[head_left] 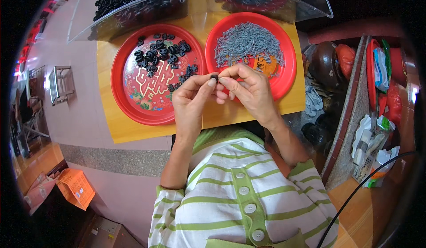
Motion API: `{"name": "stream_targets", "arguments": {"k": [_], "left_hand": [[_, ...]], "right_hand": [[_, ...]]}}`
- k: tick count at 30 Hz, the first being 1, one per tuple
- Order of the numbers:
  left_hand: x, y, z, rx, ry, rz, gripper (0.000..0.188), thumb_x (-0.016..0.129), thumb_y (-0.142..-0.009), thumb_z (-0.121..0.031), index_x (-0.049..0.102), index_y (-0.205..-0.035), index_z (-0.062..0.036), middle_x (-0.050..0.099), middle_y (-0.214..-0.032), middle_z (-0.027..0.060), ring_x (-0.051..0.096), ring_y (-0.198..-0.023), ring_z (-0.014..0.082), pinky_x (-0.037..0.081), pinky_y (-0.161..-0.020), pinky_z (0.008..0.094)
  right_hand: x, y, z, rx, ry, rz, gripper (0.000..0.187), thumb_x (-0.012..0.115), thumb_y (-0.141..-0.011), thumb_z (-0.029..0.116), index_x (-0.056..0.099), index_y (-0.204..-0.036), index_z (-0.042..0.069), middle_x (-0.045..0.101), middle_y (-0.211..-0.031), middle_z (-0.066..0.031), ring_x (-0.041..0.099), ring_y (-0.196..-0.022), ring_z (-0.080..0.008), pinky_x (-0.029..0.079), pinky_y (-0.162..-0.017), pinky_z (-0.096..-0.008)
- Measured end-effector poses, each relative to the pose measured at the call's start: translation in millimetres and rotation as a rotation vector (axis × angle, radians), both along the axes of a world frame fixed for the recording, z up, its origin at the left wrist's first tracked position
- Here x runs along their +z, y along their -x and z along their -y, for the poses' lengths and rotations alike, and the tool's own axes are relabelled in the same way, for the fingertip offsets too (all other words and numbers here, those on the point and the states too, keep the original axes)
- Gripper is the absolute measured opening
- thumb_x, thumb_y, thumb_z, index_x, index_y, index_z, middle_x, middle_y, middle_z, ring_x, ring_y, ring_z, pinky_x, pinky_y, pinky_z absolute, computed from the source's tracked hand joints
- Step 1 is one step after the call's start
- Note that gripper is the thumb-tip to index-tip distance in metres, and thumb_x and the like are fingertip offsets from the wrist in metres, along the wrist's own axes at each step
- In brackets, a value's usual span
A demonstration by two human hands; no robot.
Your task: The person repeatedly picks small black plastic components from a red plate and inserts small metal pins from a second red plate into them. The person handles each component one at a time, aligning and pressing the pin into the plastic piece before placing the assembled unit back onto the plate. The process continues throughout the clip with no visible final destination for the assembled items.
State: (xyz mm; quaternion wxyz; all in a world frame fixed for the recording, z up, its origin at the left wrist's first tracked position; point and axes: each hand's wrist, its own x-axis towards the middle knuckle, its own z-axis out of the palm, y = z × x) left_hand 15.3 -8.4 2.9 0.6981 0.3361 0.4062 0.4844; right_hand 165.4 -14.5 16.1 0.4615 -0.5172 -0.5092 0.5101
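My left hand [191, 93] pinches a small black plastic piece [214, 76] between thumb and forefinger. Close against it, my right hand [249, 88] has its thumb and forefinger pressed together; what sits in that pinch is too small to make out. Both hands meet over the near side of two red trays. In the left tray [119, 98] lie loose black plastic pieces [151, 58], some showing holes. A heap of small grey screws [248, 43] covers much of the right red tray [290, 66].
Beneath the trays is a yellow wooden table [116, 130]. Behind them stand two clear plastic bins [146, 19] [284, 9], full of black pieces. On the right, a ledge [348, 110] borders a brown jar [326, 61] and bags. An orange basket [76, 188] is at lower left.
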Motion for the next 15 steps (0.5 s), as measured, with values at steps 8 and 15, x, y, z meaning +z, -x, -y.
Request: {"name": "stream_targets", "arguments": {"k": [8, 15], "left_hand": [[2.2, 3.3, 2.0, 0.002, 0.034, 0.070, 0.016, 0.054, -0.090, -0.004, 0.059, -0.101, 0.0068, 0.065, -0.084, 0.0142, 0.064, -0.067, 0.0167, 0.053, -0.058, 0.0247], [1.3, 2.8, 3.0, 0.012, 0.014, 0.087, 0.016, 0.054, -0.090, -0.004, 0.060, -0.101, 0.0064, 0.065, -0.083, 0.0121, 0.064, -0.068, 0.0151, 0.053, -0.061, 0.0246]], "right_hand": [[4.4, -0.5, 2.5, 0.027, -0.007, 0.040, 0.011, 0.058, -0.089, 0.009, 0.061, -0.094, 0.000, 0.062, -0.082, -0.0038, 0.059, -0.071, -0.0077, 0.047, -0.053, -0.0220], [5.8, 1.4, 3.4, -0.003, 0.036, 0.001, 0.009, 0.060, -0.087, 0.007, 0.061, -0.092, 0.001, 0.062, -0.080, -0.0044, 0.059, -0.071, -0.0092, 0.046, -0.055, -0.0223]]}}
